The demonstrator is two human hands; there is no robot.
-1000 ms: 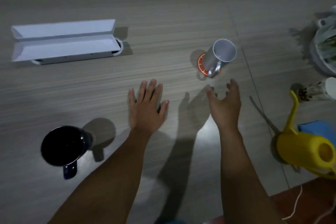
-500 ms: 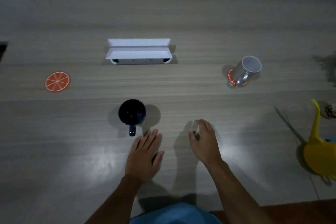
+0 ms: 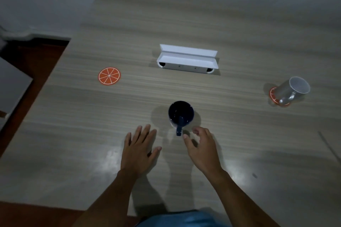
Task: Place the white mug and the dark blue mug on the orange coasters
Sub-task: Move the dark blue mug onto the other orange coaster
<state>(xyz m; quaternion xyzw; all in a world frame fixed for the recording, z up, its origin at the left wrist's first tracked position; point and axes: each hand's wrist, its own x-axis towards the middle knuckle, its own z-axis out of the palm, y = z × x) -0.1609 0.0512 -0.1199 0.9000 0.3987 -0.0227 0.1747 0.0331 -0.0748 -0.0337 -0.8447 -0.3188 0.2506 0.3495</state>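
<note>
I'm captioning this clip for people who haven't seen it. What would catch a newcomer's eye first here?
Probably the bright orange-slice coaster lying bare at the table's left, and the white mug already on the other orange coaster at far right. Then the dark blue mug at centre, with the right hand open near its handle and the left hand spread flat beside it.

On the wood-grain desk (image 3: 239, 38) the dark blue mug (image 3: 181, 114) stands upright, its handle toward the person. The right hand (image 3: 202, 148) hovers just beside that handle, fingers curled and apart, empty. The left hand (image 3: 139, 150) lies flat with fingers spread, near the mug. One orange coaster (image 3: 109, 76) sits bare at far left. The white mug (image 3: 291, 90) stands on the other orange coaster (image 3: 272, 94) at right. A white folded box (image 3: 187, 57) lies behind.
</note>
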